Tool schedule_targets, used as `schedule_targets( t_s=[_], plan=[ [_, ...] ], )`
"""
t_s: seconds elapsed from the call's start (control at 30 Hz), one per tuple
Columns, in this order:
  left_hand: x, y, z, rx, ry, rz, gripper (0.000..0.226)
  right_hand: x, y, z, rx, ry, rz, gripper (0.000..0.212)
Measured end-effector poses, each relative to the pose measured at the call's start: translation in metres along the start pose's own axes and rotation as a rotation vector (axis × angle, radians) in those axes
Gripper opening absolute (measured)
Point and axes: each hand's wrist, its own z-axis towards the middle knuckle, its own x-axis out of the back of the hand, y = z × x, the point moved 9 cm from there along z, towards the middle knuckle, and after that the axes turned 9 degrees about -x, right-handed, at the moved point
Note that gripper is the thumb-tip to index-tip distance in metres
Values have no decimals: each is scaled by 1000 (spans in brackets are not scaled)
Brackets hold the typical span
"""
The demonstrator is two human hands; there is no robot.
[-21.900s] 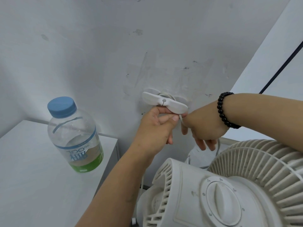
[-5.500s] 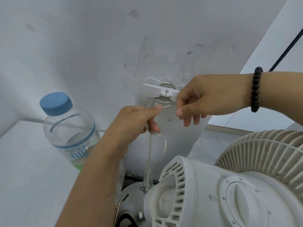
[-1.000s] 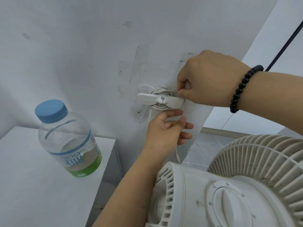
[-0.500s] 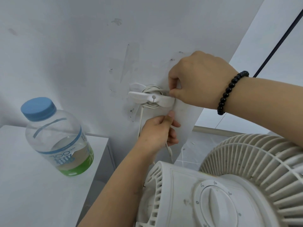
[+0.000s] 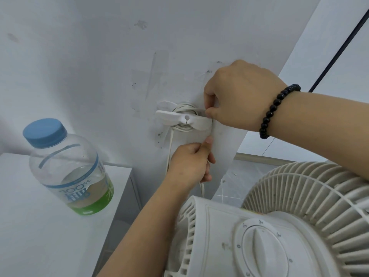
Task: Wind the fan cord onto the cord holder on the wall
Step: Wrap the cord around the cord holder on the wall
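Head view: mid-wind. Cord holder [image 5: 183,119] on wall, several cord [image 5: 184,107] loops on it. Right hand [image 5: 237,96] at holder's 3 o'clock, fingers curled, pinching at its end; left hand [image 5: 190,162] at 6 o'clock grips slack. Next, probably: feed another loop around. Plug hidden; right fingertips unclear. Fan [image 5: 269,226] cut off.

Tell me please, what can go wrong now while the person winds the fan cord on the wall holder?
1. The left hand pulls the cord downward; a strong pull might loosen the holder from the marked wall.
2. The right hand pinches at the holder's end beside the coils; if it lets go, the loops may slip off.
3. The left forearm passes close to the bottle near the shelf edge and could knock it.
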Motion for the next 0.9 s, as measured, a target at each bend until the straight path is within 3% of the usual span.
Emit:
schedule_targets(
  t_s=[0.47,0.73,0.9],
  plan=[
    [5,2,-4,3,48,43,54,-6,2,0,-44,-107,72,10],
    [7,5,-3,-11,83,40,54,-19,13,-5,-161,-280,268,21],
    [6,5,-2,-10,87,35,55,-14,3,-8,-69,-294,339,24]
  ],
)
